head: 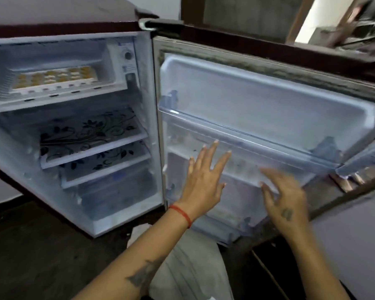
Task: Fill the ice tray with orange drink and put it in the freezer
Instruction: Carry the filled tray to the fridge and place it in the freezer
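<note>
The white ice tray [52, 80], its cells filled with orange drink, lies inside the freezer compartment [59, 100] at the top left of the open fridge. My left hand [204, 178] is held up in front of the inner side of the fridge door [268, 100], fingers straight and spread, holding nothing. My right hand [284, 202] hovers beside it to the right, blurred, fingers loosely spread and empty, close to a clear door shelf [247, 135]. Both hands are well to the right of the tray and below it.
The fridge cabinet has glass shelves with a dark floral print [91, 135] and a clear drawer [117, 191] below. The door stands swung wide to the right. Dark floor [30, 245] lies at the lower left, and a light wall [351, 245] at the lower right.
</note>
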Demonstrator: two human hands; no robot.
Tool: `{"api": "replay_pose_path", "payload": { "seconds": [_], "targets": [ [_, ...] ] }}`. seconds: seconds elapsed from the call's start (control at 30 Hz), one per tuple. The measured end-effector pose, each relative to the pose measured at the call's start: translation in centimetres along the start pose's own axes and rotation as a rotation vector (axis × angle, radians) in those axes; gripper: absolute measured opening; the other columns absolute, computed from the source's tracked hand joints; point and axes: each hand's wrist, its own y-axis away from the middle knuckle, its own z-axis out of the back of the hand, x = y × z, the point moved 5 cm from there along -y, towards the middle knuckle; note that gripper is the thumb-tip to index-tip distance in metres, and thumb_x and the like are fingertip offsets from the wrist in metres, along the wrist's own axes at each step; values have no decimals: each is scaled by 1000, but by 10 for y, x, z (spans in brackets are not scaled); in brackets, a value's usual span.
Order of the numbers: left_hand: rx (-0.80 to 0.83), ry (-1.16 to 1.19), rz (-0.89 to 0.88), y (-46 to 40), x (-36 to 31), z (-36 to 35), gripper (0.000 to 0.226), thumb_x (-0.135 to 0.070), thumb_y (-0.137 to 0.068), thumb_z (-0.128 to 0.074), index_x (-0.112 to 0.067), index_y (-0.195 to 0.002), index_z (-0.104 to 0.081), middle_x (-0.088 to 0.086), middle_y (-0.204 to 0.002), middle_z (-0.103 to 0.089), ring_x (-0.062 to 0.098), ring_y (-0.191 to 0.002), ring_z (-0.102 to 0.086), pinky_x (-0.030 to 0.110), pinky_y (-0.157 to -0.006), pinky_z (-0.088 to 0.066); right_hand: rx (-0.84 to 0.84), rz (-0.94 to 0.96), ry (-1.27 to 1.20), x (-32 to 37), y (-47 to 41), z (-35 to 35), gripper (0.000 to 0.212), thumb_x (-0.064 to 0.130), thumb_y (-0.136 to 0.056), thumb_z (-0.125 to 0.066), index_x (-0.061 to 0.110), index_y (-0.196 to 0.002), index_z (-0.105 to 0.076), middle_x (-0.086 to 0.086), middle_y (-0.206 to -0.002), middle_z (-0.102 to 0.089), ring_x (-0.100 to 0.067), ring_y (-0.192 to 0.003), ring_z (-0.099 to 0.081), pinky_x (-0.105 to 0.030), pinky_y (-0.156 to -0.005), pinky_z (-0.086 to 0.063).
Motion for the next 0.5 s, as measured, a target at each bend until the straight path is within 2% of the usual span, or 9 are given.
{"api": "replay_pose_path", "payload": {
  "seconds": [0.07,0.1,0.13,0.2,0.27,0.37,0.43,0.5],
  "targets": [
    [-8,-69,-32,-9,-27,-4,87,-24,-86,-62,-32,-149,-3,1,-159,14,32,-146,10,61,-113,-3,-245,29,96,-13,-3,42,37,4,-78,-56,2,-115,-62,-20,-109,-64,-35,-102,-56,-35,-97,-36],
    [-4,-112,-37,-14,-37,-5,92,-25,-85,-63,-35,-148,3,0,-157,19,33,-145,14,64,-112,-1,-288,37,143,-18,-7,55,40,5,-79,-56,1,-119,-59,-21,-113,-62,-36,-106,-51,-39,-100,-35],
    [0,-157,-37,-19,-44,-6,95,-26,-84,-64,-36,-146,8,-1,-155,22,35,-144,17,67,-110,1,-267,32,180,-24,-13,61,44,6,-80,-56,0,-123,-55,-24,-118,-58,-38,-111,-48,-43,-103,-34],
    [16,-248,-35,-28,-55,-6,100,-29,-83,-66,-36,-146,11,-1,-157,21,38,-143,20,71,-106,4,-94,-18,236,-34,-22,59,53,9,-82,-57,-2,-132,-45,-27,-126,-51,-42,-120,-42,-51,-105,-31],
    [55,-321,-22,-36,-60,-7,101,-33,-82,-66,-35,-147,10,-1,-159,18,38,-142,21,72,-104,7,35,-53,267,-39,-25,51,60,7,-81,-61,-3,-136,-39,-29,-125,-49,-43,-120,-40,-53,-103,-32],
    [88,-374,7,-37,-61,-7,101,-36,-82,-66,-35,-147,11,-3,-159,17,37,-142,22,72,-103,7,-6,-90,244,-34,-22,50,53,5,-81,-61,0,-132,-46,-27,-118,-53,-42,-116,-43,-54,-105,-29],
    [88,-366,21,-31,-61,-5,100,-36,-82,-66,-35,-148,9,-3,-160,14,35,-143,21,71,-105,6,-24,-127,282,-27,-16,53,49,6,-81,-60,5,-129,-51,-23,-118,-55,-38,-117,-44,-57,-113,-13],
    [75,-332,36,-22,-60,0,96,-37,-83,-65,-34,-149,5,-3,-160,10,34,-144,19,70,-106,4,-39,-121,327,-18,-5,55,48,5,-80,-61,8,-126,-54,-19,-115,-58,-36,-116,-47,-59,-114,-2]
  ]
}}
